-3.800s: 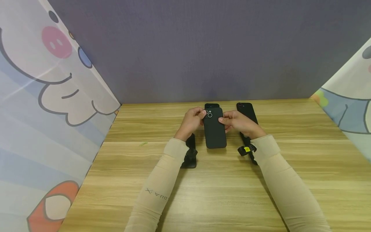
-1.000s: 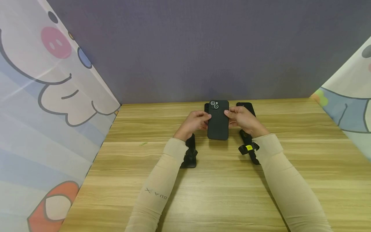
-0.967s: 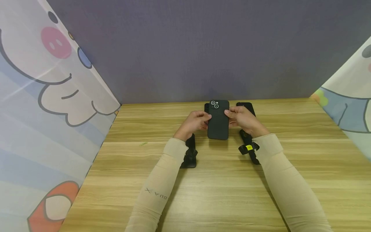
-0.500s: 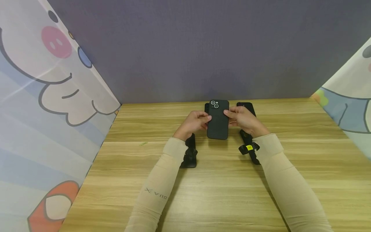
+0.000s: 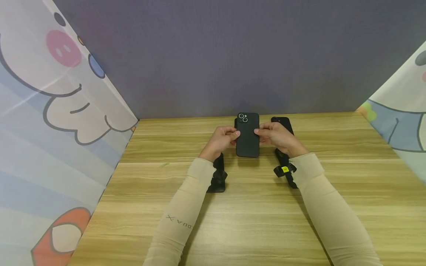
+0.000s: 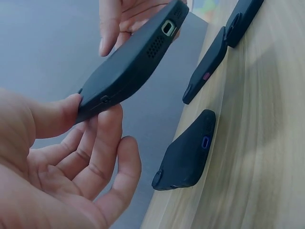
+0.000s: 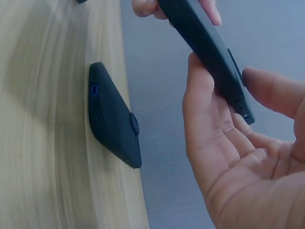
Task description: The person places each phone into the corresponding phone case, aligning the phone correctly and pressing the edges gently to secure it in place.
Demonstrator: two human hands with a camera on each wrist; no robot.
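Between both hands a phone in a black case [image 5: 247, 138] is held up, its back with two lens rings facing the head camera. The left hand [image 5: 224, 139] pinches its left edge, thumb on the back; the right hand [image 5: 274, 136] pinches the right edge the same way. In the left wrist view the bottom end of the held phone [image 6: 128, 62] shows a port opening and speaker holes, and the left hand's [image 6: 71, 157] fingers lie beneath it. In the right wrist view the right hand's [image 7: 243, 138] thumb is by the camera bump.
On the wooden table [image 5: 246, 225], another black phone [image 7: 112, 117] lies behind the held one, mostly hidden in the head view. A black phone [image 5: 217, 187] lies under the left wrist. To the right, two more [image 6: 207, 67] lie end to end. A grey panel [image 5: 246, 55] stands behind.
Compared with the earliest frame, the held phone is farther from the person. Over the last half second it has shifted slightly left, both hands keeping their pinch.
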